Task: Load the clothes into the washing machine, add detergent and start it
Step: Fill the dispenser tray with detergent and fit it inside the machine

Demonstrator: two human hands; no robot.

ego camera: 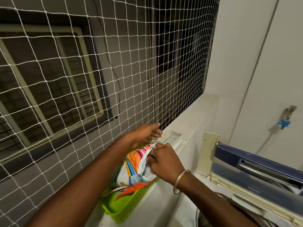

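Note:
A striped, multicoloured detergent bag stands in a green plastic basket on the white ledge. My right hand, with a metal bangle on its wrist, pinches the bag's top edge. My left hand is just above and behind the bag, close to the net. Its fingers are curled, and what they hold is hidden. The top-loading washing machine is at the lower right with its blue lid raised. No clothes are visible.
A white safety net covers the opening behind the ledge. An orange packet lies in the basket under the bag. A tap with a blue hose fitting sits on the right wall.

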